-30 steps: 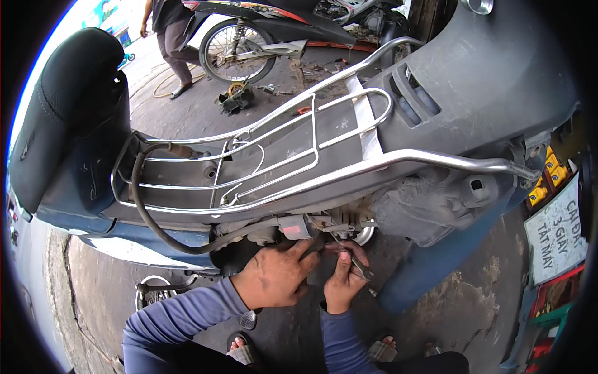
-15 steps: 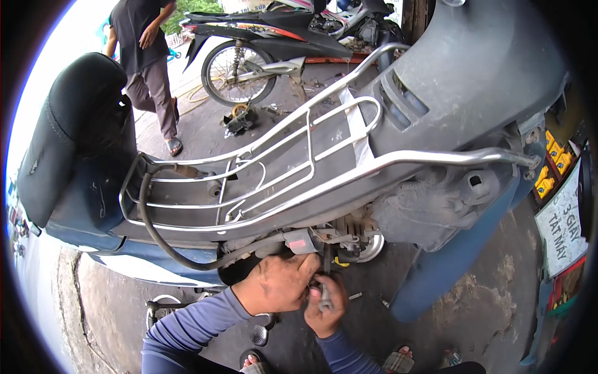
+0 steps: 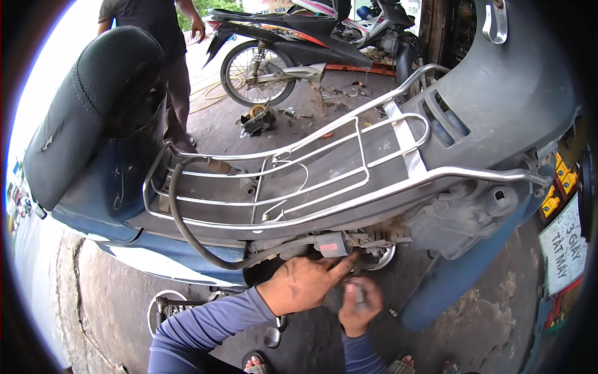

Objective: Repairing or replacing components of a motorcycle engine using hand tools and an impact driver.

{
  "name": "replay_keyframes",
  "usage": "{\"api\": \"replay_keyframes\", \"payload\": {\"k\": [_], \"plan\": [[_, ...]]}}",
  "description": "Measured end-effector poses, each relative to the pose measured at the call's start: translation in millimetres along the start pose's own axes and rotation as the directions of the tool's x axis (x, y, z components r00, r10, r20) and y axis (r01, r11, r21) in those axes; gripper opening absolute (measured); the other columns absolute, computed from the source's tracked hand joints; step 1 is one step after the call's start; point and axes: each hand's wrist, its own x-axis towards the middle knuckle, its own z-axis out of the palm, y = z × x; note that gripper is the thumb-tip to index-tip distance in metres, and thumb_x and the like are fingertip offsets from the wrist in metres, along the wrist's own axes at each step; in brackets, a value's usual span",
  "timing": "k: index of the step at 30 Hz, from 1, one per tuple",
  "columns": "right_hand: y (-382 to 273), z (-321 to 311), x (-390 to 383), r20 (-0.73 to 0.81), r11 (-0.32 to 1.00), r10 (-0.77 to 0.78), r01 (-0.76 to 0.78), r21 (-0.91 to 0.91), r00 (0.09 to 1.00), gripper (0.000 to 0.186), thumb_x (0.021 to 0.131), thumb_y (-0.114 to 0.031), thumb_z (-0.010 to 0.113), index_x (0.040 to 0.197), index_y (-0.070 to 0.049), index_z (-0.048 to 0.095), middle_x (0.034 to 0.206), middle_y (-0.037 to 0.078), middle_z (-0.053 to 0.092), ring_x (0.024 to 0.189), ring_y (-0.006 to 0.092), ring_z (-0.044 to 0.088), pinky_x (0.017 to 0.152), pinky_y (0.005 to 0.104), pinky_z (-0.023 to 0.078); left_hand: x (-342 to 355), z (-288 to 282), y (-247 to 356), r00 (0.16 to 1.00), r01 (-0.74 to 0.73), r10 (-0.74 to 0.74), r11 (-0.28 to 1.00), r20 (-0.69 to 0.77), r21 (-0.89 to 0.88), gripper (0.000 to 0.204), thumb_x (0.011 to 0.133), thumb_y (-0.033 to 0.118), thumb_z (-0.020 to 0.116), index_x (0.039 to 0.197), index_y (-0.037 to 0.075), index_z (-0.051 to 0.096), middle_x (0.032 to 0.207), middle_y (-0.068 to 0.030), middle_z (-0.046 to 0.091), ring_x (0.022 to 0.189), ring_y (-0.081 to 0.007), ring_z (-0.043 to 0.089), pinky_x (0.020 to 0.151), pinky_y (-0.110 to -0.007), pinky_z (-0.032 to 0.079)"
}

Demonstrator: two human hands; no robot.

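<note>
A scooter body (image 3: 205,202) in black and blue stretches across the view, with a silver metal rack (image 3: 349,181) along it. My left hand (image 3: 299,287) reaches to its lower side, right under a grey box with a pink label (image 3: 329,244). Its index finger points along the box's lower edge; the other fingers are curled, and what they grip is hidden. Close beside it, my right hand (image 3: 358,311) is closed in a pinch round a small greyish piece (image 3: 360,298), blurred and too small to name. A thick dark hose (image 3: 180,230) loops down from the rack towards the box.
A person (image 3: 171,68) in dark clothes stands beyond the seat (image 3: 99,93). Behind the scooter are a parked motorbike (image 3: 280,56), a black part (image 3: 256,119) and scattered tools on the floor. A white sign (image 3: 562,246) and yellow bottles (image 3: 560,181) stand at right. My sandalled feet (image 3: 255,361) are below.
The view has shifted, so the scooter sits further right. My hands, pressed together before, are now slightly apart, the right drawn down from the left. The person behind has come nearer the seat.
</note>
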Motion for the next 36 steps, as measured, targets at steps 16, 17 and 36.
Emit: {"api": "replay_keyframes", "payload": {"k": [16, 17, 36], "plan": [[-5, 8, 26, -0.260, 0.599, 0.664, -0.291, 0.746, 0.701, 0.022, 0.097, -0.024, 0.051, 0.099, -0.002, 0.053, 0.076, 0.006, 0.055, 0.065, 0.0153, 0.053, 0.060, 0.0302, 0.044, -5, 5, -10, 0.990, -0.074, 0.063, 0.993, -0.128, -0.087, 0.060, 0.079, 0.016, 0.058, 0.135, 0.006, 0.042, 0.093, -0.0134, 0.065, 0.064, -0.0286, 0.068, 0.052, -0.036, 0.055], [-6, 8, 26, -0.189, 0.506, 0.722, -0.322, 0.800, 0.666, 0.023, 0.096, -0.025, 0.052, 0.097, -0.003, 0.052, 0.075, 0.006, 0.054, 0.067, 0.0156, 0.053, 0.061, 0.0309, 0.044, -6, 6, -10, 0.985, -0.095, 0.081, 0.992, -0.153, -0.083, 0.060, 0.079, 0.016, 0.058, 0.135, 0.006, 0.042, 0.093, -0.0134, 0.065, 0.064, -0.0286, 0.068, 0.052, -0.036, 0.055], [-9, 24, -22, -0.024, 0.931, -0.178, 0.160, -0.328, 0.984, 0.022, 0.095, -0.025, 0.054, 0.097, -0.004, 0.051, 0.085, 0.009, 0.060, 0.074, 0.0177, 0.056, 0.068, 0.0314, 0.043, -6, 21, -15, 0.967, -0.123, 0.067, 0.968, -0.246, -0.219, 0.052, 0.083, 0.016, 0.054, 0.134, 0.015, 0.044, 0.094, -0.0123, 0.062, 0.061, -0.0288, 0.067, 0.047, -0.037, 0.055]]}}
